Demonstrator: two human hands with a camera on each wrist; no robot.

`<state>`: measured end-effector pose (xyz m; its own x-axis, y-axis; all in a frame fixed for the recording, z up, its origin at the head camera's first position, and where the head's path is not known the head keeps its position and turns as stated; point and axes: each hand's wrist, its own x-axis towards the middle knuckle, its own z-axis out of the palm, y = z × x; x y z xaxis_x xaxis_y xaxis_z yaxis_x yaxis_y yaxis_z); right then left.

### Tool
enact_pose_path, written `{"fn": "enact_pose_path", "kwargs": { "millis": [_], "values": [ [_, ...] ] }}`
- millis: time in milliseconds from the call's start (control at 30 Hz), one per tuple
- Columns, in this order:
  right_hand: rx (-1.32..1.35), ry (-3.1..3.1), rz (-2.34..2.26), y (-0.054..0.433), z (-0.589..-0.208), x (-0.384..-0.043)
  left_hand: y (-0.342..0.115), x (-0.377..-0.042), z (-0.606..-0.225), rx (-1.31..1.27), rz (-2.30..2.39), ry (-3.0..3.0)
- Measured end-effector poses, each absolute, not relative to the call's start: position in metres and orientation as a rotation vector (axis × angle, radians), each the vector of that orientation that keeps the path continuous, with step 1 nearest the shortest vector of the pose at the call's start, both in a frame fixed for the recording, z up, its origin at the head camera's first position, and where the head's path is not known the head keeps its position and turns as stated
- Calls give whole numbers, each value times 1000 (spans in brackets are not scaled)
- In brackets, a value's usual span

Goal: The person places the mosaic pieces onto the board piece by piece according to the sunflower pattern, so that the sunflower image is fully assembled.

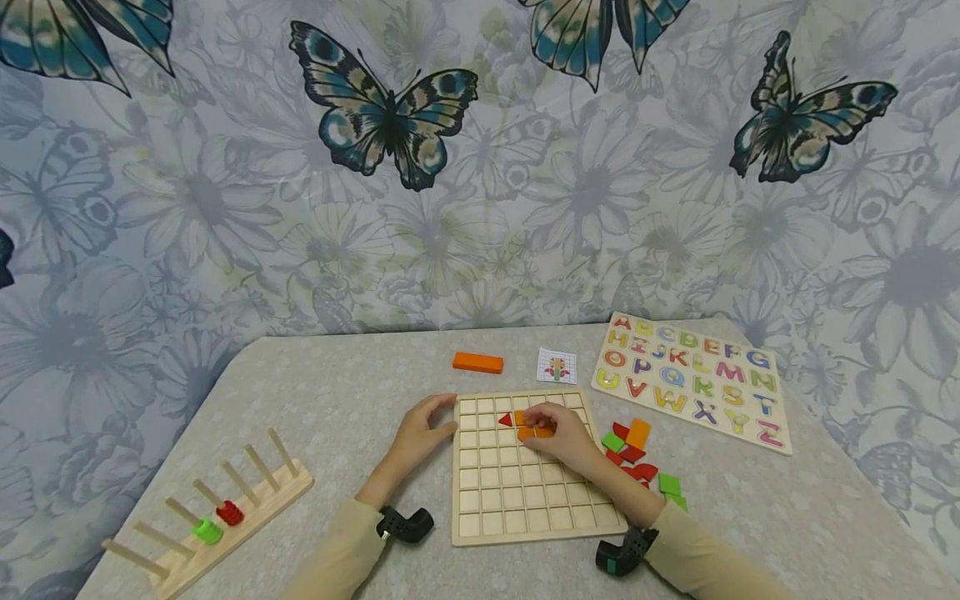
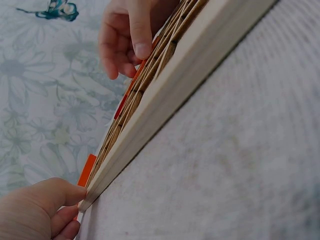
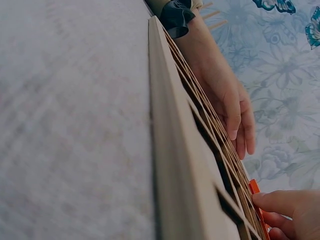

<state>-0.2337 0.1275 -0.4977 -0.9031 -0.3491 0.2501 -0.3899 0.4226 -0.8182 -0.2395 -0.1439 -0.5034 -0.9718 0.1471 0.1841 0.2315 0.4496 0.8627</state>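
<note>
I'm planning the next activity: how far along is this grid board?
It looks early. Done: a red triangle and an orange piece lie on the grid board. In hand: the right hand holds a second orange piece there; the left hand holds the board's corner. Probably left: loose pieces beside the board, as most cells are bare; the picture card is too small to give a count.

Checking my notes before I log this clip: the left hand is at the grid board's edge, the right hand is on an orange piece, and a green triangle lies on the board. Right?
One thing is off: the triangle is red, not green, as the head view shows. The left hand is at the grid board's edge, and the right hand is on an orange piece.
</note>
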Motion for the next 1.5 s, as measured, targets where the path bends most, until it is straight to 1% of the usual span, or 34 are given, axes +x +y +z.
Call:
{"fn": "enact_pose_path", "kwargs": {
  "millis": [367,600,767,867,933,1033,1100,1167,1367,1500],
  "values": [
    [718,-2608,1491,128,-496,-230,-145,-239,-506,-353,-1570,-2595],
    [636,-2572,1556,131,-486,-233,-144,-239,-505,-349,-1577,-2604],
    [614,-2577,1548,142,-479,-236,-144,-239,-505,-363,-1570,-2594],
    [623,-2572,1528,153,-472,-236,-144,-239,-504,-360,-1573,-2602],
    [600,-2586,1518,160,-460,-230,-144,-239,-505,-366,-1571,-2601],
    [583,-2603,1482,177,-459,-230,-144,-239,-505,-354,-1569,-2608],
    [569,-2623,1480,192,-460,-229,-145,-240,-505,-367,-1553,-2600],
    [549,-2646,1471,211,-471,-233,-144,-239,-505,-367,-1551,-2603],
    [411,-2733,1472,253,-479,-228,-146,-238,-504,-337,-1579,-2623],
    [432,-2740,1411,272,-484,-225,-145,-239,-503,-343,-1563,-2630]
  ]
}}
